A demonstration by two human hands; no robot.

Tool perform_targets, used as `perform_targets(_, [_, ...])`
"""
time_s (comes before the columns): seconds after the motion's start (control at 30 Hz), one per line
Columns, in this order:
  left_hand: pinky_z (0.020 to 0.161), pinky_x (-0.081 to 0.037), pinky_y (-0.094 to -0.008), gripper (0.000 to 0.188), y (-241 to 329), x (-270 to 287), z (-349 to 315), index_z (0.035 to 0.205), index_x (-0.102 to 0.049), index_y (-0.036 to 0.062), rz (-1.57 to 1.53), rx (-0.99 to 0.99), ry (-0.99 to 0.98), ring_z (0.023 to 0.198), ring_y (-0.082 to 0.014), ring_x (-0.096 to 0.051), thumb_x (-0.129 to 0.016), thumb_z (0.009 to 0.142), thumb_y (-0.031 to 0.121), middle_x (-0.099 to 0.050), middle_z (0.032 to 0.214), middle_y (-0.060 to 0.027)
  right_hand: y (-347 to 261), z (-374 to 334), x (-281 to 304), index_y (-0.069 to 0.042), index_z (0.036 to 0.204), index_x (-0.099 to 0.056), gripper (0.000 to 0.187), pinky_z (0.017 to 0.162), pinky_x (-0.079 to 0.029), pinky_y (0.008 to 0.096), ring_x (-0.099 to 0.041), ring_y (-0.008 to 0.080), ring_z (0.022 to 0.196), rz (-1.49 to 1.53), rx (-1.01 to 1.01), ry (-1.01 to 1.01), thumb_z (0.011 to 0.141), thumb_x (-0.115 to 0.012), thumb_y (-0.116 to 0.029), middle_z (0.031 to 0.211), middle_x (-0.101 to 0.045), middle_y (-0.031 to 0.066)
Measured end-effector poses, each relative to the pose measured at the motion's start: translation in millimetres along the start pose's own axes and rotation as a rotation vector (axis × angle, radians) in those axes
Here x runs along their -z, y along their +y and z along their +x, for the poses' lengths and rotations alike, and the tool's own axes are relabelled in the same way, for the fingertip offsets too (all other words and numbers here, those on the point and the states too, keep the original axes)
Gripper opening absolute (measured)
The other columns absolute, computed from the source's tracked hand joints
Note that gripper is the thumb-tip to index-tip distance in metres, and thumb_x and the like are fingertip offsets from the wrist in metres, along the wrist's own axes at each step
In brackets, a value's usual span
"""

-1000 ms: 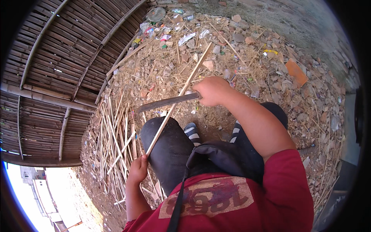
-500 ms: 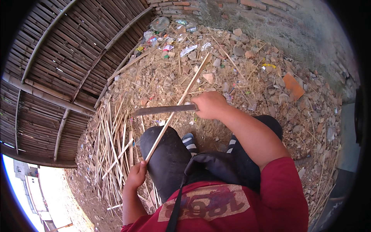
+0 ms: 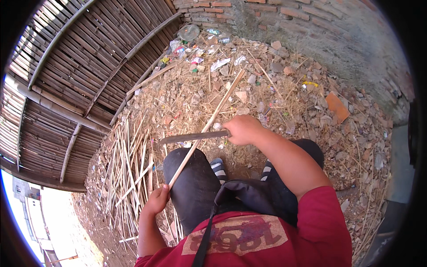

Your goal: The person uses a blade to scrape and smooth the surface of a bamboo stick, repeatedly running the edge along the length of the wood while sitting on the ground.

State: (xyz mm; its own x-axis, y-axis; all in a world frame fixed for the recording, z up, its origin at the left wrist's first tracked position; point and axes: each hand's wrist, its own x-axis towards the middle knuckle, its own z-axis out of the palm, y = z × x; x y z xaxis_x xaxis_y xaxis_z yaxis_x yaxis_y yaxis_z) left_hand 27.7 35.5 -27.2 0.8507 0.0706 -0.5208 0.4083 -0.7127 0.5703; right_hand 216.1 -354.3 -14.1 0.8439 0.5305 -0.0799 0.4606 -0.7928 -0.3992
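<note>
My left hand (image 3: 157,200) grips the near end of a long pale bamboo strip (image 3: 223,102), beside my left knee. The strip slants up and away to the right, passing over that knee. My right hand (image 3: 243,130) is closed round the handle end of a long dark machete (image 3: 191,136); its fingers hide most of the handle. The blade points left and crosses the strip about midway, above the ground in front of my knees. Whether the edge touches the strip or only passes over it, I cannot tell.
Many split bamboo strips (image 3: 129,173) lie in a pile left of my legs. A slatted bamboo wall (image 3: 75,66) stands at the left, a brick wall (image 3: 307,26) at the far side. Rubble, straw and litter cover the ground, with an orange tile piece (image 3: 337,107) at the right.
The machete has shifted slightly nearer to me along the strip, its tip lower in view. My left hand keeps its hold on the strip's near end. The whole view has tilted slightly.
</note>
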Motion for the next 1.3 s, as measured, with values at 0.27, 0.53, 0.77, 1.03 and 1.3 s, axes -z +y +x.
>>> perform_targets(0.27, [0.058, -0.038, -0.0294, 0.054, 0, -4, -3, 0.076, -0.053, 0.0075, -0.078, -0.02, 0.02, 0.06, -0.0119, -0.041, -0.036, 0.109, 0.047, -0.046, 0.066, 0.0017, 80, 20, -17, -0.003, 0.106, -0.071, 0.042, 0.082, -0.054, 0.0453, -0.069, 0.0359, 0.094, 0.236, -0.286, 0.031, 0.076, -0.076, -0.031, 0.093, -0.07, 0.0205])
perform_targets(0.53, [0.065, -0.048, -0.0451, 0.045, 37, -20, -27, 0.091, -0.062, -0.0015, 0.279, -0.197, 0.347, 0.069, -0.0392, -0.063, -0.058, 0.1, 0.042, -0.063, 0.074, -0.0228, 55, -4, 21, -0.004, 0.094, -0.07, 0.034, 0.079, -0.054, 0.0461, -0.068, 0.0374, 0.09, 0.232, -0.246, 0.188, 0.076, -0.074, -0.033, 0.093, -0.07, 0.0193])
perform_targets(0.77, [0.065, -0.045, -0.0522, 0.039, 41, -29, -31, 0.087, -0.057, -0.0008, 0.276, -0.231, 0.327, 0.075, -0.0498, -0.06, -0.051, 0.104, 0.034, -0.062, 0.076, -0.0275, 9, -14, 22, -0.007, 0.094, -0.069, 0.033, 0.077, -0.055, 0.0468, -0.069, 0.036, 0.089, 0.22, -0.115, 0.107, 0.079, -0.075, -0.036, 0.09, -0.07, 0.0152])
perform_targets(1.03, [0.066, -0.044, -0.0563, 0.038, 39, -24, -26, 0.088, -0.056, -0.001, 0.367, -0.262, 0.289, 0.077, -0.052, -0.06, -0.046, 0.106, 0.031, -0.062, 0.077, -0.0298, 21, 14, -20, -0.008, 0.089, -0.069, 0.026, 0.077, -0.055, 0.047, -0.07, 0.0343, 0.089, 0.133, -0.08, -0.118, 0.079, -0.073, -0.031, 0.087, -0.07, 0.0146])
perform_targets(1.3, [0.069, -0.045, -0.0598, 0.037, 51, -23, -29, 0.091, -0.057, 0.0002, 0.472, -0.237, 0.28, 0.076, -0.0518, -0.061, -0.044, 0.105, 0.031, -0.063, 0.076, -0.0297, 3, 12, -25, -0.005, 0.097, -0.072, 0.03, 0.078, -0.054, 0.047, -0.07, 0.0351, 0.087, 0.125, -0.047, -0.131, 0.075, -0.07, -0.026, 0.087, -0.071, 0.0179])
